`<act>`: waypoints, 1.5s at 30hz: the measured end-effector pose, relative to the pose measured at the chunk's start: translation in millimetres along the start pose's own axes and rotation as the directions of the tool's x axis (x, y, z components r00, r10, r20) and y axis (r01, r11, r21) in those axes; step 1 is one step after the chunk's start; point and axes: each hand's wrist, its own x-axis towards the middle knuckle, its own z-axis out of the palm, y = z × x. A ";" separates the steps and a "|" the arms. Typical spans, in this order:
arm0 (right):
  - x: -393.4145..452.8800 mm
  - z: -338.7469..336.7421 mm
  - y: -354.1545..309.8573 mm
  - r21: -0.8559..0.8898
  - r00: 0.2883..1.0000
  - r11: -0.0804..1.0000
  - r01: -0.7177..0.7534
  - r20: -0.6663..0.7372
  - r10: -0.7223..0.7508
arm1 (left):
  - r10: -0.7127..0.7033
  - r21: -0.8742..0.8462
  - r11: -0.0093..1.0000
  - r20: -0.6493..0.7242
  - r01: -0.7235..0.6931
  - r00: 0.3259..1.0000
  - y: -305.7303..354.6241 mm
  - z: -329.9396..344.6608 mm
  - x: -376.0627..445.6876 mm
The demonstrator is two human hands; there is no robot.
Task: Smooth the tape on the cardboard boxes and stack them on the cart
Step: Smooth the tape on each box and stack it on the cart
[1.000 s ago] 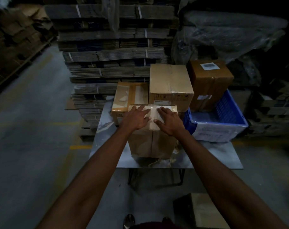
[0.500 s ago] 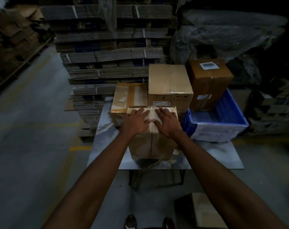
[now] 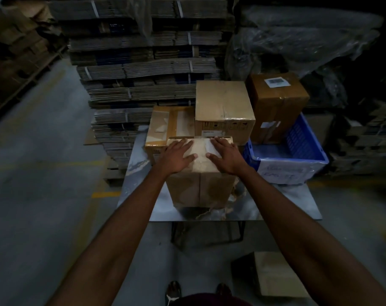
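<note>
A tall cardboard box (image 3: 201,186) stands on the grey table (image 3: 139,173), its top sealed with pale tape (image 3: 199,146). My left hand (image 3: 175,156) lies flat on the left half of the top, fingers straight. My right hand (image 3: 226,156) lies flat on the right half, fingers spread. Behind it stand a low taped box (image 3: 165,124), a taller box (image 3: 224,104) and a darker labelled box (image 3: 276,102). No cart is identifiable.
A blue plastic crate (image 3: 302,149) sits on the table's right side. Strapped bundles of flat cardboard (image 3: 143,69) are piled behind the table. Another box (image 3: 276,277) lies on the floor at lower right. Plastic-wrapped goods (image 3: 298,36) fill the back right.
Both hands have slid apart across the box top, from close together over the middle seam toward its left and right sides. The camera shifted slightly.
</note>
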 end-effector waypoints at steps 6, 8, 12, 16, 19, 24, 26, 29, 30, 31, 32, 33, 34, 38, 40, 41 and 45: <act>-44.4 6.5 29.7 0.359 0.984 0.928 -0.098 -0.107 0.145 | -0.017 -0.333 0.942 -0.138 -0.030 0.990 -32.8 18.2 -36.6; -49.4 13.2 22.2 0.506 0.976 0.857 -0.098 -0.121 0.183 | -0.049 -0.482 0.876 -0.155 -0.032 0.987 -32.6 28.3 -43.5; -50.1 15.7 12.1 0.591 0.959 0.796 -0.133 -0.126 0.255 | -0.085 -0.567 0.823 -0.163 -0.023 0.983 -20.4 30.9 -48.4; -64.7 15.0 7.1 0.608 0.907 0.767 -0.205 -0.178 0.383 | -0.253 -0.677 0.732 -0.178 0.068 0.951 -18.1 34.1 -59.7; -65.0 18.2 -6.7 0.538 0.848 0.747 -0.391 -0.104 0.519 | -0.315 -0.686 0.714 -0.142 0.136 0.938 -5.5 30.5 -63.3; -57.2 0.7 -22.8 0.562 0.831 0.739 -0.372 -0.153 0.535 | -0.483 -0.615 0.735 -0.181 0.285 0.857 15.5 -3.7 -68.3; -59.8 -1.5 -26.3 0.607 0.857 0.741 -0.288 -0.182 0.482 | -0.518 -0.634 0.714 -0.193 0.297 0.834 11.9 -5.4 -67.0; -68.1 11.4 -21.6 0.604 0.896 0.760 -0.238 -0.165 0.412 | -0.484 -0.622 0.732 -0.189 0.277 0.854 8.0 6.0 -67.5; -71.4 17.0 -17.8 0.596 0.902 0.767 -0.237 -0.159 0.403 | -0.467 -0.617 0.741 -0.191 0.265 0.863 7.5 12.2 -68.5; -74.2 23.2 -13.2 0.607 0.904 0.759 -0.237 -0.148 0.400 | -0.450 -0.630 0.739 -0.197 0.239 0.871 6.9 19.5 -68.8; -78.0 27.4 -11.4 0.631 0.907 0.740 -0.232 -0.133 0.399 | -0.435 -0.648 0.732 -0.211 0.208 0.876 8.0 26.5 -70.2; -81.1 30.6 -10.4 0.653 0.911 0.720 -0.233 -0.114 0.397 | -0.433 -0.662 0.725 -0.227 0.188 0.872 8.5 34.1 -71.8; -84.7 32.6 -11.0 0.666 0.915 0.707 -0.238 -0.092 0.394 | -0.439 -0.671 0.721 -0.249 0.172 0.863 9.5 41.0 -74.2; -101.7 49.8 -9.3 0.610 0.918 0.735 -0.296 -0.030 0.394 | -0.448 -0.778 0.615 -0.210 0.130 0.869 4.2 78.9 -88.5; -107.8 57.1 -5.9 0.570 0.908 0.748 -0.340 -0.008 0.419 | -0.432 -0.773 0.616 -0.171 0.152 0.885 1.4 97.9 -94.0; -108.8 59.9 -4.5 0.558 0.906 0.753 -0.348 -0.006 0.422 | -0.436 -0.761 0.626 -0.164 0.168 0.885 0.6 104.2 -94.9; -100.5 64.6 0.1 0.540 0.899 0.761 -0.360 -0.015 0.437 | -0.447 -0.739 0.643 -0.148 0.202 0.882 -5.2 105.3 -86.9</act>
